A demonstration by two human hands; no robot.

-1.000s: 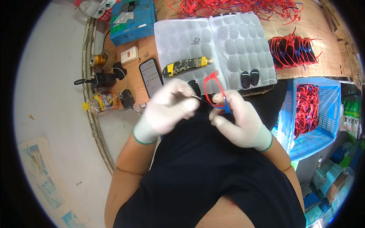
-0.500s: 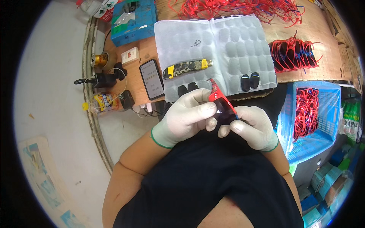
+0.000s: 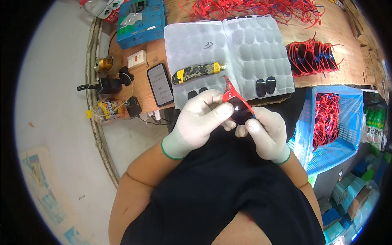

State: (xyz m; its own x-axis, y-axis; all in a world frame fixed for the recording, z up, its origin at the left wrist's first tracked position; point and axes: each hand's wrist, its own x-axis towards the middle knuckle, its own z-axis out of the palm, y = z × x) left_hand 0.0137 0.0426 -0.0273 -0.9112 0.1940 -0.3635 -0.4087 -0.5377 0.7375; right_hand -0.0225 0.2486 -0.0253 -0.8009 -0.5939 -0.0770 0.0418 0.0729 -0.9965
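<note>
Between my two white-gloved hands is a pair of red sunglasses (image 3: 239,109) with dark lenses, held over my lap at the table's front edge. My left hand (image 3: 202,118) pinches the red frame and a lens at one end, its thumb on the lens. At the blue-tinged other end, my right hand (image 3: 266,131) grips with thumb and fingers. One red temple arm points up and away. Just beyond lies a white sheet over a tray of rounded pockets (image 3: 255,38). Loose dark lenses (image 3: 266,86) lie on it, along with a yellow-and-camouflage folding knife (image 3: 198,72).
Red frames lie heaped (image 3: 253,9) at the back, and a bundled row (image 3: 312,59) sits right. A blue basket (image 3: 339,157) holds more at the lower right. Left are a phone (image 3: 160,85), a blue box (image 3: 141,24), a small white box (image 3: 136,59) and chargers (image 3: 109,86).
The sunglasses have tilted slightly and moved a little away from me in my hands. My left thumb presses higher on the lens. The whole view has shifted slightly.
</note>
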